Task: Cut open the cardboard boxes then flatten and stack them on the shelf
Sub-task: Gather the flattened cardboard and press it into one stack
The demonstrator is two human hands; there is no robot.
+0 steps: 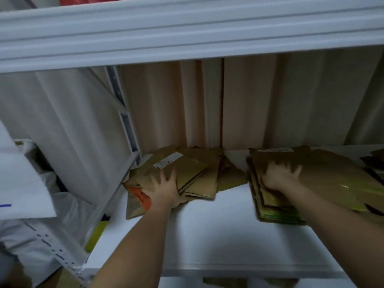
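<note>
The left hand (pixel 164 189) lies flat, fingers spread and straight, pressing on the left pile of flattened cardboard boxes (pixel 187 175); its grip closes on nothing. The right hand (pixel 279 175) is motion-blurred, fingers spread on top of the right stack of flattened boxes (pixel 311 183), and its grip also looks open and pressing. Both piles sit on the white shelf (pixel 218 235), well apart. The left pile's top box carries a white shipping label (pixel 167 161), its print too blurred to read, and an orange-printed piece (pixel 141 196) pokes out at the near left corner. A cream curtain (pixel 249 100) hangs behind.
</note>
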